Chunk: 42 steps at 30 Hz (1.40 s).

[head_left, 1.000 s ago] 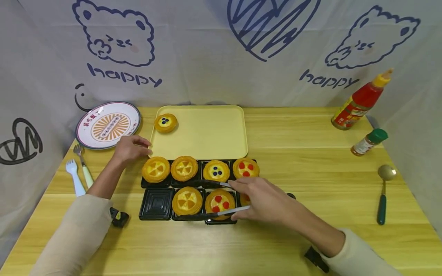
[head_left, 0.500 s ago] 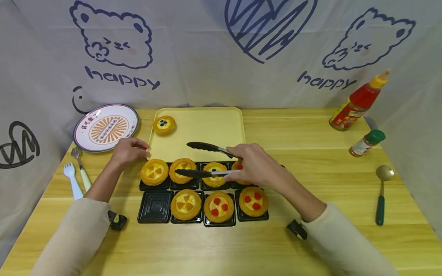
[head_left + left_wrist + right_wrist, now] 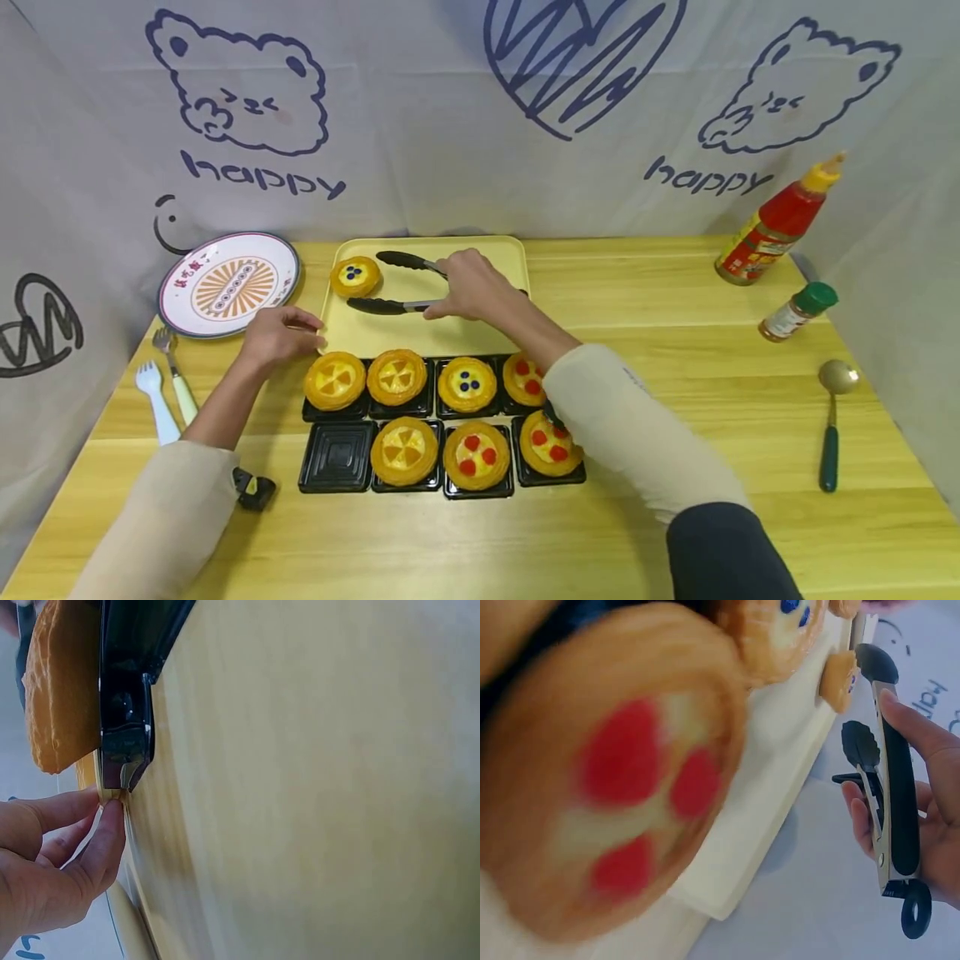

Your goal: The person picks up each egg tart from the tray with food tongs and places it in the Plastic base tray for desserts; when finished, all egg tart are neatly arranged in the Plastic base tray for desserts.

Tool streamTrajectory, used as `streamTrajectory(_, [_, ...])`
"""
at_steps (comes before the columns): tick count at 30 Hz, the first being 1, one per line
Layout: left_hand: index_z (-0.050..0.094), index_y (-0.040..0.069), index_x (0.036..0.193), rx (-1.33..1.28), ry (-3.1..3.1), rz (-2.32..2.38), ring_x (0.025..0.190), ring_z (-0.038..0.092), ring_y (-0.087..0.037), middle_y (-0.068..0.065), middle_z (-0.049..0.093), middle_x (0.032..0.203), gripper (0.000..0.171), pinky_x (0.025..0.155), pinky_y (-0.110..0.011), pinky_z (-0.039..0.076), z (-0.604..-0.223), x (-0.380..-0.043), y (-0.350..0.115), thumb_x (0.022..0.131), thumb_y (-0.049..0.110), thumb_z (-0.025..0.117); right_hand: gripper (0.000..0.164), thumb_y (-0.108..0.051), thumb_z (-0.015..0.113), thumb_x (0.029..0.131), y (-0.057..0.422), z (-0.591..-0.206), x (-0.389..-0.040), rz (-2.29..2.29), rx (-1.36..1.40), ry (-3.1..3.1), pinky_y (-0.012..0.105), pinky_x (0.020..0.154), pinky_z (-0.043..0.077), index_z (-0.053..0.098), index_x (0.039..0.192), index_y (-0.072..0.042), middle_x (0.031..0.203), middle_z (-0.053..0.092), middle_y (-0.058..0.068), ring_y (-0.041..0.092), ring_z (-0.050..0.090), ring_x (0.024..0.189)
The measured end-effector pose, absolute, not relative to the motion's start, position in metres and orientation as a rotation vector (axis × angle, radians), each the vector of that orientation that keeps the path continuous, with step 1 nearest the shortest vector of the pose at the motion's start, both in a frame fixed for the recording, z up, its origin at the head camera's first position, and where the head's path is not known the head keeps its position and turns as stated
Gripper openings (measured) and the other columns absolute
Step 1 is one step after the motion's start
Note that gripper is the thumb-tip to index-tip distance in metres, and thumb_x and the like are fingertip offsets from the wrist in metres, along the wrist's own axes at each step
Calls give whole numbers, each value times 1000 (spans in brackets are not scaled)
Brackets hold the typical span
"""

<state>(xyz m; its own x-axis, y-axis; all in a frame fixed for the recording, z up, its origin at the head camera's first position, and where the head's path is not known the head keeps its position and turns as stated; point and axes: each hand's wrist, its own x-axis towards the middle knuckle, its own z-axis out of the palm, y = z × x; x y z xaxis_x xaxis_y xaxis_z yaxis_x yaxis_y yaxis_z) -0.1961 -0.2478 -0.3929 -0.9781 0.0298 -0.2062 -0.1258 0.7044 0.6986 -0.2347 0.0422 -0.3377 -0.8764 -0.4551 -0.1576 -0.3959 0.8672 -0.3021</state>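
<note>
My left hand [image 3: 277,337] pinches the near left corner of the yellow tray [image 3: 450,340] between thumb and fingers; the left wrist view shows this rim [image 3: 109,794] beside a black plastic base. My right hand [image 3: 474,285] holds black-tipped tongs [image 3: 375,307] over the tray, their arms spread with nothing between the tips. Just left of the tips, a blueberry-topped tart [image 3: 356,277] sits at the tray's left end. In front of the tray stand two rows of tarts on black bases, such as a strawberry-topped tart [image 3: 476,456]. The near left base [image 3: 337,457] bears no tart.
A patterned plate [image 3: 228,285] lies at the back left, with a blue fork [image 3: 156,398] and a green-handled fork [image 3: 180,383] before it. To the right are a red sauce bottle [image 3: 776,221], a green-capped jar [image 3: 797,312] and a spoon [image 3: 831,425].
My right hand has carried the spread tongs from the near row of tarts up and away, over the tray towards the blueberry tart. My left hand stays at the tray corner.
</note>
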Motion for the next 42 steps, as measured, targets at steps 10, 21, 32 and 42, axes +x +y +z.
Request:
streamTrajectory(10, [64, -9, 105, -64, 2673, 1200, 65, 58, -4, -24, 68, 100, 31, 59, -21, 50, -393, -195, -248, 81, 8, 71, 76, -43, 76, 76, 19, -353, -259, -482, -516, 2783, 22, 54, 35, 50, 137, -6, 133, 57, 12, 11, 39, 58])
streamTrajectory(21, [65, -6, 106, -59, 2710, 1108, 70, 58, -8, -26, 66, 106, 31, 60, -21, 49, -391, -196, -248, 81, 12, 70, 76, -46, 74, 78, 37, -338, -240, -460, -549, 2793, 22, 49, 29, 48, 139, -9, 118, 64, 13, 10, 23, 49])
streamTrajectory(32, [66, -5, 105, -62, 2732, 1071, 85, 62, -27, -26, 66, 106, 29, 62, -22, 47, -391, -195, -247, 81, 13, 70, 74, -46, 74, 78, 77, -323, -184, -453, -752, 2841, 26, 67, 45, 51, 137, -8, 131, 59, 13, 15, 53, 71])
streamTrajectory(42, [67, -5, 104, -54, 2746, 1077, 79, 61, -21, -25, 67, 104, 29, 60, -21, 48, -393, -196, -247, 81, 12, 70, 72, -42, 77, 77, 91, -312, -119, -605, -887, 2755, 32, 80, 54, 53, 135, -8, 128, 61, 10, 21, 64, 98])
